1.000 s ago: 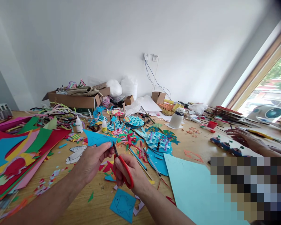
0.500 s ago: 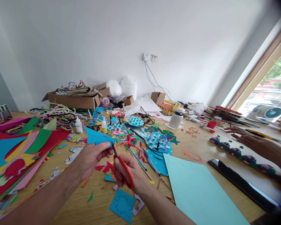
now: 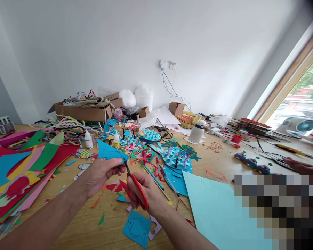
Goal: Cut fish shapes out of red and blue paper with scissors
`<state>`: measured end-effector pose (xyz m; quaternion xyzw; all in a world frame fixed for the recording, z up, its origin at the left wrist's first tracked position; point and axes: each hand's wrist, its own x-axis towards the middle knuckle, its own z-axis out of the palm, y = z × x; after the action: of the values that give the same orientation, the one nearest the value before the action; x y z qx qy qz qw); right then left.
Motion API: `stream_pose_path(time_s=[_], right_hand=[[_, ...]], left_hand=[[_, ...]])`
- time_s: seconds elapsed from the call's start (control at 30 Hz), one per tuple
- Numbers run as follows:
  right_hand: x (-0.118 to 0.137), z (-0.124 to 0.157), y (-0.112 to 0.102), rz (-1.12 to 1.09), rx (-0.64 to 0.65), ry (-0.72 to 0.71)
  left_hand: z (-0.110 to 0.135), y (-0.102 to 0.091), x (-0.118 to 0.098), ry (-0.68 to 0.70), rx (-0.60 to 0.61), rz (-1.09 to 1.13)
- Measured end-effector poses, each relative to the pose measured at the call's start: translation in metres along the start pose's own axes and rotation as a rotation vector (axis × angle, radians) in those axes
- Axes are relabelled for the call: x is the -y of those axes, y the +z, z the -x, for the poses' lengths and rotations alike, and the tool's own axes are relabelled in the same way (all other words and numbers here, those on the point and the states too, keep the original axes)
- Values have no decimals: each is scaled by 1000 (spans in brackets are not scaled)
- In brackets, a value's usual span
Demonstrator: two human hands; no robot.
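Pinched in my left hand [image 3: 106, 173] is a piece of blue paper [image 3: 108, 150] with a pencilled outline on it. My right hand [image 3: 143, 194] grips red-handled scissors [image 3: 139, 191], fingers wrapped through the loops. The dark blades meet the paper's right edge, close to my left fingertips. Below my hands on the table lies a blue square [image 3: 137, 228] with a fish drawn on it, partly over a pale purple cut-out scrap [image 3: 155, 227]. Red and pink paper scraps [image 3: 120, 187] lie just beneath my hands.
Coloured sheets [image 3: 41, 166] are stacked at left. Two glue bottles [image 3: 88, 140] stand behind my hands. A light blue sheet [image 3: 219, 208] and a row of decorated cups [image 3: 253, 163] lie to the right. Another person's hand [image 3: 299, 165] is at far right; pixelation hides the area below it.
My hands and the scissors have barely moved on the blue paper. At far right, the other person's hand has drawn back to the right from the decorated row.
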<state>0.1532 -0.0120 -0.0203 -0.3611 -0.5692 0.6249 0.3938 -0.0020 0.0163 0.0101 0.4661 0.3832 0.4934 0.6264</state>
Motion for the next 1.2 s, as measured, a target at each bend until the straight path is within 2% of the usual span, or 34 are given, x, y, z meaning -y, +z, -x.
stream_pose_path(time_s=[0.73, 1.2], right_hand=[[-1, 0, 1, -28, -23, 7], [-1, -1, 0, -13, -15, -1]], left_hand=[[1, -2, 1, -63, 42, 12], [-1, -3, -3, -18, 58, -56]])
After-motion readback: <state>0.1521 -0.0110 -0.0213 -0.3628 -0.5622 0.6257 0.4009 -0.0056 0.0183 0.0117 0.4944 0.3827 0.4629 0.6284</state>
